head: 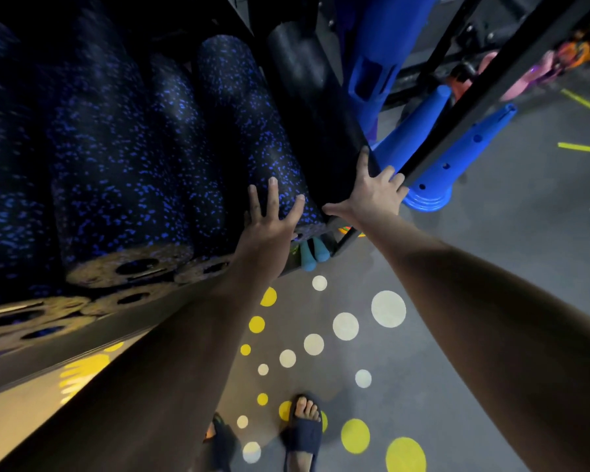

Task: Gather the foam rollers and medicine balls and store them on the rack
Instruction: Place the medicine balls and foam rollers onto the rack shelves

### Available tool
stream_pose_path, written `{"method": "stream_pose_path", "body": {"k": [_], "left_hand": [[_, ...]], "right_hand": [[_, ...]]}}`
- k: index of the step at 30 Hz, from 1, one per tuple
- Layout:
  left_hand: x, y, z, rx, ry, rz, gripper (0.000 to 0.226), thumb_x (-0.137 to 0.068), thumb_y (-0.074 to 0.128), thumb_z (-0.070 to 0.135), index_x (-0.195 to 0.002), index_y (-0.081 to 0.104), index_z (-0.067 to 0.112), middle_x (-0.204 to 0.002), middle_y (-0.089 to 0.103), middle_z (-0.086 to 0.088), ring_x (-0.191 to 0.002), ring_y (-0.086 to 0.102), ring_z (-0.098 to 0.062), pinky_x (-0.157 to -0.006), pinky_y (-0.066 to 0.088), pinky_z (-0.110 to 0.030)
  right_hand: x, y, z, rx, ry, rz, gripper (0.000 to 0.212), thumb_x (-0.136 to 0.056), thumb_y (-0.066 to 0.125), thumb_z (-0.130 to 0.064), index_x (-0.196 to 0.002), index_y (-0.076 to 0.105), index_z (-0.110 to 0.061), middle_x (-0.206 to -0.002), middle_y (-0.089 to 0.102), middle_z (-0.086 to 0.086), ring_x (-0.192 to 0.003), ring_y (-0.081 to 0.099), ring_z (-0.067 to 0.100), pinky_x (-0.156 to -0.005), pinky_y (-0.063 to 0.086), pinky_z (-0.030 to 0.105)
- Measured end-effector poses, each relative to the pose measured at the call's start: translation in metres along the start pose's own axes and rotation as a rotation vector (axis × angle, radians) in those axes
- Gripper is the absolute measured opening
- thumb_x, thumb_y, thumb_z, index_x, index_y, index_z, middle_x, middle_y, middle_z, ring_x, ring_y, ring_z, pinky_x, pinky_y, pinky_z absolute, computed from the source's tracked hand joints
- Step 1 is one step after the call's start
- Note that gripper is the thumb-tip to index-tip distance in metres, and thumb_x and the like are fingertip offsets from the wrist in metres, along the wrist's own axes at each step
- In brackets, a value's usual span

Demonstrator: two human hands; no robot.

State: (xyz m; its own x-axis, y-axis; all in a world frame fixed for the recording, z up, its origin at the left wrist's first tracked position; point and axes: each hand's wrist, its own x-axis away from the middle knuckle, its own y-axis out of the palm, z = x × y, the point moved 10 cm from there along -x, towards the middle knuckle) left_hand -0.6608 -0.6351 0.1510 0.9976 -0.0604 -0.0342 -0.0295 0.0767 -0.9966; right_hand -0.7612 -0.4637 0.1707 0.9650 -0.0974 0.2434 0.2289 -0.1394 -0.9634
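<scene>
Several black foam rollers with blue speckles [123, 158] lie side by side on the rack shelf, their hollow ends facing me. My left hand [269, 216] rests with spread, straight fingers on the near end of the rightmost speckled roller [252, 131]. Beside it lies a plain black roller [307, 97], against the rack's black frame bar [474, 103]. My right hand [372, 192] lies on the near end of this black roller, thumb spread left, fingertips curled over the roller's right edge by the bar. No medicine balls are in view.
Blue cones [433, 172] stand on the floor right of the rack. Small teal dumbbells [315, 252] sit on a lower shelf. Pink and orange kettlebells [539, 73] are far right. The grey floor has yellow and white dots [387, 308]; my sandalled feet [304, 430] stand below.
</scene>
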Motion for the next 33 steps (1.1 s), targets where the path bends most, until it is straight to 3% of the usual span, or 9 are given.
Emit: {"method": "stream_pose_path", "body": {"k": [4, 10, 13, 15, 18, 22, 25, 28, 33], "left_hand": [[-0.007, -0.004, 0.002, 0.055, -0.047, -0.111, 0.073, -0.093, 0.069, 0.026, -0.157, 0.035, 0.028, -0.166, 0.013, -0.029, -0.145, 0.020, -0.062, -0.103, 0.048, -0.059], [0.001, -0.021, 0.005, 0.081, -0.043, -0.279, 0.082, -0.099, 0.058, 0.041, -0.163, 0.006, 0.035, -0.169, -0.008, -0.021, -0.154, 0.002, -0.047, -0.120, 0.025, -0.058], [0.029, -0.079, 0.001, 0.325, -0.018, -0.083, 0.068, -0.100, 0.052, 0.026, -0.162, 0.024, 0.027, -0.168, 0.016, -0.016, -0.155, 0.021, -0.031, -0.120, 0.031, -0.049], [0.065, -0.127, -0.024, 0.489, -0.118, 0.132, 0.052, -0.098, 0.051, 0.022, -0.150, 0.050, 0.019, -0.159, 0.042, -0.012, -0.142, 0.046, -0.028, -0.113, 0.042, -0.041], [0.139, -0.176, -0.078, 0.489, -0.314, 0.280, 0.043, -0.097, 0.053, 0.022, -0.139, 0.061, 0.019, -0.135, 0.065, -0.008, -0.120, 0.062, -0.026, -0.095, 0.053, -0.036], [0.224, -0.212, -0.153, 0.403, -0.507, 0.214, 0.038, -0.094, 0.054, 0.020, -0.130, 0.066, 0.017, -0.117, 0.069, -0.011, -0.105, 0.063, -0.030, -0.084, 0.053, -0.036], [0.273, -0.219, -0.189, 0.442, -0.630, 0.065, 0.042, -0.095, 0.039, 0.032, -0.119, 0.067, 0.014, -0.114, 0.069, -0.014, -0.105, 0.065, -0.035, -0.085, 0.054, -0.041], [0.322, -0.232, -0.223, 0.371, -0.764, 0.024, 0.024, -0.094, 0.050, 0.019, -0.113, 0.060, 0.007, -0.108, 0.063, -0.020, -0.097, 0.063, -0.043, -0.071, 0.051, -0.044], [0.327, -0.234, -0.258, 0.408, -0.715, 0.030, 0.046, -0.095, 0.061, 0.018, -0.140, 0.051, 0.012, -0.130, 0.054, -0.018, -0.115, 0.058, -0.039, -0.082, 0.051, -0.042]], "right_hand": [[0.003, -0.002, -0.005, 0.027, -0.030, 0.013, 0.142, -0.055, 0.083, -0.071, -0.161, 0.002, -0.024, -0.135, 0.042, 0.024, -0.124, 0.042, 0.041, -0.106, 0.034, 0.050], [0.002, -0.002, -0.006, 0.040, -0.069, -0.058, 0.145, -0.060, 0.076, -0.078, -0.161, -0.007, -0.017, -0.143, 0.042, 0.033, -0.131, 0.042, 0.044, -0.110, 0.035, 0.048], [0.022, -0.024, -0.010, -0.016, -0.123, -0.007, 0.127, -0.074, 0.068, -0.075, -0.162, -0.004, -0.018, -0.154, 0.028, 0.037, -0.141, 0.034, 0.047, -0.117, 0.028, 0.049], [0.056, -0.043, -0.022, -0.118, -0.217, 0.039, 0.105, -0.086, 0.066, -0.059, -0.163, 0.007, -0.017, -0.161, 0.020, 0.032, -0.147, 0.025, 0.045, -0.121, 0.021, 0.049], [0.116, -0.056, -0.057, -0.207, -0.341, 0.033, 0.084, -0.094, 0.060, -0.047, -0.159, 0.025, -0.008, -0.161, 0.024, 0.030, -0.147, 0.026, 0.045, -0.122, 0.021, 0.047], [0.188, -0.062, -0.131, -0.246, -0.505, -0.067, 0.078, -0.093, 0.056, -0.046, -0.156, 0.033, -0.004, -0.159, 0.034, 0.024, -0.146, 0.033, 0.040, -0.121, 0.028, 0.047], [0.229, -0.069, -0.181, -0.231, -0.616, -0.145, 0.077, -0.096, 0.060, -0.038, -0.159, 0.026, -0.009, -0.164, 0.026, 0.018, -0.151, 0.025, 0.035, -0.122, 0.023, 0.042], [0.261, -0.070, -0.221, -0.191, -0.663, -0.208, 0.083, -0.097, 0.060, -0.041, -0.162, 0.016, -0.013, -0.168, 0.016, 0.015, -0.152, 0.019, 0.035, -0.122, 0.022, 0.042], [0.271, -0.054, -0.274, 0.091, -0.707, -0.171, 0.105, -0.090, 0.072, -0.044, -0.162, -0.003, -0.030, -0.168, 0.002, 0.018, -0.146, 0.023, 0.047, -0.117, 0.029, 0.053]]}}
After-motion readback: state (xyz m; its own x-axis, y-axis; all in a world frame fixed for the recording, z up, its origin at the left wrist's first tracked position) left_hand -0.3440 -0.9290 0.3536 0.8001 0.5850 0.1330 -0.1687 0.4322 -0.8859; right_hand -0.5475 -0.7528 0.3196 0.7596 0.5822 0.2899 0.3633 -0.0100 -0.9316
